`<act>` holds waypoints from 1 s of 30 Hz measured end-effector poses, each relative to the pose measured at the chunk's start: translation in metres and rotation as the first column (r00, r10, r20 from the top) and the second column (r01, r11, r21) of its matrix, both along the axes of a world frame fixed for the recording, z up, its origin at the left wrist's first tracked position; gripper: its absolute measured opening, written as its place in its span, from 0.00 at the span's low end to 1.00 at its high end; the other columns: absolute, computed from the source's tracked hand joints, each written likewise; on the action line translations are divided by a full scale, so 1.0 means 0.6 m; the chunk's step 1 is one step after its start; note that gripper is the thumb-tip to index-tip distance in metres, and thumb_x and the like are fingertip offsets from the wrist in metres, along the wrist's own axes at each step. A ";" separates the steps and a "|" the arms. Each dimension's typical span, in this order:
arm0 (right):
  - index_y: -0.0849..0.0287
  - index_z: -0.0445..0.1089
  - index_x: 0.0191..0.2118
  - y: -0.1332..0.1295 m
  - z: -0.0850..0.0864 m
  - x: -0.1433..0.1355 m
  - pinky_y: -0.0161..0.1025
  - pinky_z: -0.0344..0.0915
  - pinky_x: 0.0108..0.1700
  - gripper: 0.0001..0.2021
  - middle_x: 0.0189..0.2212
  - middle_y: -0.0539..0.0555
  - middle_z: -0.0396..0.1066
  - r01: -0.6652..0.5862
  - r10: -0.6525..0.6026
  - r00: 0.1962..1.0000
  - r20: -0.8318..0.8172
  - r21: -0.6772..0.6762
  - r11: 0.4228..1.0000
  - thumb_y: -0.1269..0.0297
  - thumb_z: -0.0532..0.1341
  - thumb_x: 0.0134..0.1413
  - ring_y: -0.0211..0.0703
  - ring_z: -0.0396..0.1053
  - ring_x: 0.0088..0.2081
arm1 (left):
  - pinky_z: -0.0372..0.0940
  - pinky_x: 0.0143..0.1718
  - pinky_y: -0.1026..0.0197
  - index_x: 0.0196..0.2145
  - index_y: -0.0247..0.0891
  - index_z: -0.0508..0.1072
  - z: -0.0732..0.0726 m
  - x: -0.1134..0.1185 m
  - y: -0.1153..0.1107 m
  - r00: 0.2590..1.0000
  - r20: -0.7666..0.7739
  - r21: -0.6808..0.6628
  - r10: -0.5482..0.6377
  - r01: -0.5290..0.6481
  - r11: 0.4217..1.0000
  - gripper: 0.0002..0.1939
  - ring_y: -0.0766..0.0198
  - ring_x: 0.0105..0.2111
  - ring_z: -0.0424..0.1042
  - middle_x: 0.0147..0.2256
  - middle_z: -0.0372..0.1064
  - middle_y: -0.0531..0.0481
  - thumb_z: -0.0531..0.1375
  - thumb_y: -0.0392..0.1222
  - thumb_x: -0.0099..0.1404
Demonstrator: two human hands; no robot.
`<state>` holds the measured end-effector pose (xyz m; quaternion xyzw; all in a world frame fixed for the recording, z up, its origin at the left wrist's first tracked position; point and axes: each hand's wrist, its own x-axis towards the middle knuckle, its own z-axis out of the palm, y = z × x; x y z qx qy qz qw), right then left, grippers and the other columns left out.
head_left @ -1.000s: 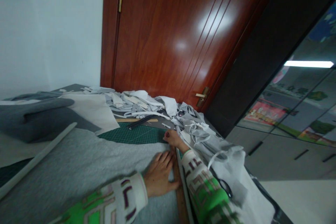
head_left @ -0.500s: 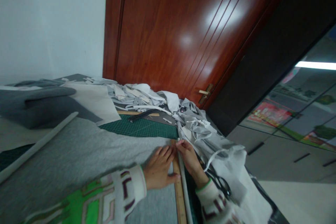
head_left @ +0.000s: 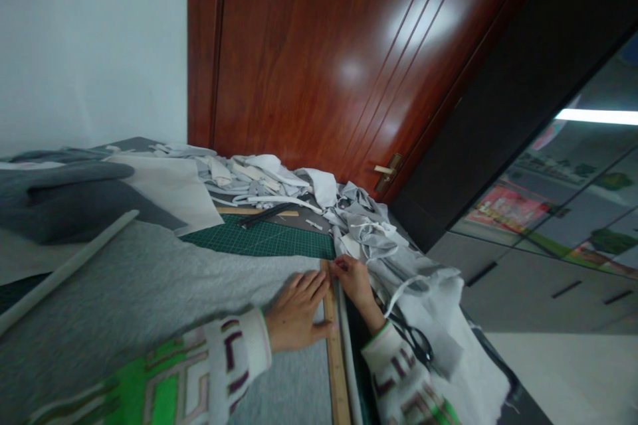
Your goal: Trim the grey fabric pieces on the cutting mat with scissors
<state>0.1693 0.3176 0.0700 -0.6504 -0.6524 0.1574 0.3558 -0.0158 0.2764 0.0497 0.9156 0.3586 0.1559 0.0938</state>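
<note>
Grey knit fabric lies spread in front of me. A wooden ruler runs lengthwise along its right edge. My left hand is flat on the fabric, fingers stretched out, with fingertips and thumb at the ruler. A narrow pale strip of fabric shows just right of the ruler. At the ruler's far end my right hand is closed in a pinch, close to the strip's end. What its fingertips hold is too small to make out. Beneath the fabric, a green cutting mat shows at the far side.
Fabric scraps lie heaped along the table's far edge, beside a black zipper-like strip. Black-handled scissors rest partly under pale cloth on the right. Folded dark grey fabric and a pale roll lie left. Beyond stands a wooden door.
The view has shifted slightly, so everything sits a little further left. My right hand stays pinched at the ruler's far end, its fingertips slightly nearer my body's far side. My left hand keeps pressing flat.
</note>
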 end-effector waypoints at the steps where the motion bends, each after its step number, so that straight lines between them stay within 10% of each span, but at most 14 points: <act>1: 0.58 0.71 0.31 0.001 0.004 0.001 0.35 0.66 0.38 0.05 0.26 0.52 0.77 0.000 0.000 0.999 0.033 -0.018 1.000 0.70 0.59 0.54 0.42 0.74 0.30 | 0.42 0.68 0.44 0.68 0.30 0.54 0.002 -0.001 0.001 1.000 -0.003 0.002 0.000 0.001 1.000 0.42 0.49 0.69 0.44 0.69 0.45 0.39 0.48 0.65 0.69; 15: 0.63 0.78 0.35 0.019 0.019 -0.020 0.34 0.62 0.38 0.09 0.34 0.60 0.79 0.148 -0.083 0.912 0.402 -0.133 0.980 0.72 0.58 0.57 0.44 0.75 0.37 | 0.39 0.68 0.49 0.68 0.25 0.51 0.005 0.005 0.013 0.999 -0.032 -0.023 -0.019 0.018 1.000 0.45 0.51 0.69 0.44 0.69 0.46 0.35 0.51 0.64 0.67; 30: 0.62 0.77 0.32 -0.071 0.030 -0.011 0.34 0.59 0.33 0.06 0.30 0.57 0.79 0.079 0.049 0.885 0.463 -0.254 0.964 0.72 0.61 0.55 0.42 0.74 0.33 | 0.41 0.67 0.46 0.67 0.27 0.54 0.010 0.011 0.015 0.999 -0.037 -0.034 -0.020 0.019 0.999 0.43 0.50 0.69 0.46 0.68 0.49 0.34 0.54 0.63 0.66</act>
